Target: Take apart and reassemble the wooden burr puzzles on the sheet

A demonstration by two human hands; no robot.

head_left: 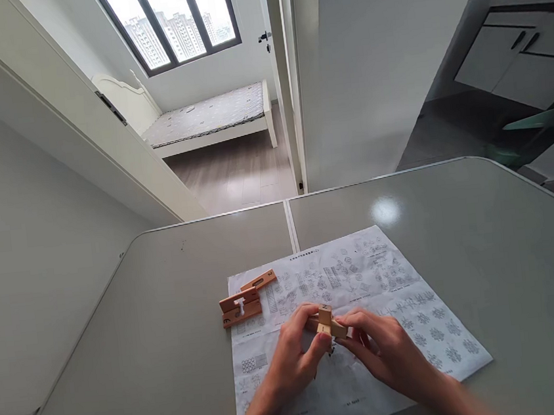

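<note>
Held small cluster of crossed pale wooden bars (325, 329) over creased white printed paper sheet (345, 385), pinched between fingertips of left hand (294, 349) and right hand (388, 346). Included three reddish-brown wooden pieces (250, 296) at sheet's far left corner. Had sheet spread on glossy grey tabletop (483, 245).

Bright daylight enters through the nearly blown-out three-pane window (179, 20) beyond the table (168, 305), whose far edge has a round glare nearby, while the cabinet (513, 57) past its right end sits dim, the printed diagram sheet (334, 281) on it looks soft, and wide-angle distortion slants the outer walls.
</note>
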